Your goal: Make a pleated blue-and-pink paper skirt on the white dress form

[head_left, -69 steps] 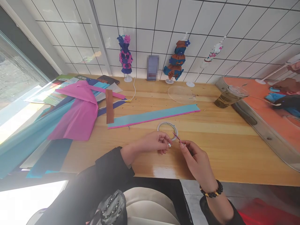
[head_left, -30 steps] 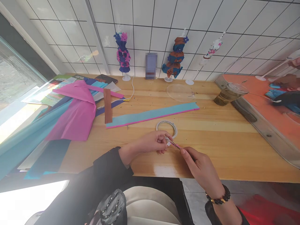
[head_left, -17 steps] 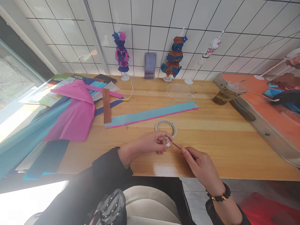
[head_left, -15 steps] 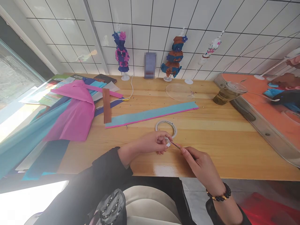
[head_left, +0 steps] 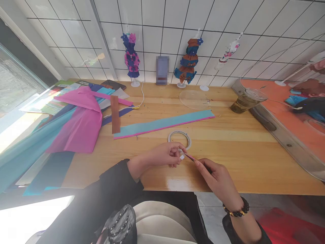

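Head view: holds slim pink-and-dark tool (head_left: 190,157) over worktop (head_left: 243,156) with narrow grip of right hand (head_left: 215,174), pointing its tip toward left hand (head_left: 167,154); pinches small white piece (head_left: 182,157) in the latter, just beside tape roll (head_left: 169,138), near blue strip (head_left: 164,123).

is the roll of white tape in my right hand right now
No, the roll of white tape lies on the table, while your right hand holds a slim tool.
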{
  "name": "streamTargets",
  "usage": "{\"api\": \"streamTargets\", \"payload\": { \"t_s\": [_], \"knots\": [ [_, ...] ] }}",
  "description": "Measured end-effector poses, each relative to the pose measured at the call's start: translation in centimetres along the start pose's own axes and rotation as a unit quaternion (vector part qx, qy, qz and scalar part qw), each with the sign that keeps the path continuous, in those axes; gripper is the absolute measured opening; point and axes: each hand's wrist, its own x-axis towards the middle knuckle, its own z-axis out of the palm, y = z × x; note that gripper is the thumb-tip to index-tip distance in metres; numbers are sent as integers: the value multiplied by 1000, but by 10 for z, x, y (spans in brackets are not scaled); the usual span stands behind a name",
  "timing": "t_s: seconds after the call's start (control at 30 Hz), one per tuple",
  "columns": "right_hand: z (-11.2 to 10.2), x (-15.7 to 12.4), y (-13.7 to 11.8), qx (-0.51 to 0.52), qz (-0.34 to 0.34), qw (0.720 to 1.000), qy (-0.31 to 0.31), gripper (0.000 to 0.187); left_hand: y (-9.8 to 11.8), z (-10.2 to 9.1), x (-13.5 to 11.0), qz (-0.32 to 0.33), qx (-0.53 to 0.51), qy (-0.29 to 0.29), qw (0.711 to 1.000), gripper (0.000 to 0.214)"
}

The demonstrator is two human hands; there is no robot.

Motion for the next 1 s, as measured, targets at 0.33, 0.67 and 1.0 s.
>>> {"api": "streamTargets", "payload": {
  "t_s": [0.33, 0.67, 1.0],
  "knots": [
    [-2, -4, -3, -25, 4, 1000, -13, 41, -2, 1, 0, -4, -3, 11, 1000, 41],
    [-2, -11, -2, 3, 33, 999, -5, 38, 0, 7, -1, 24, 72, 53, 996, 57],
    [-4, -13, -6, -26, 44, 999, -15, 39, 11, 8, -1, 87, 437, 185, 876, 56]
  ]
}}
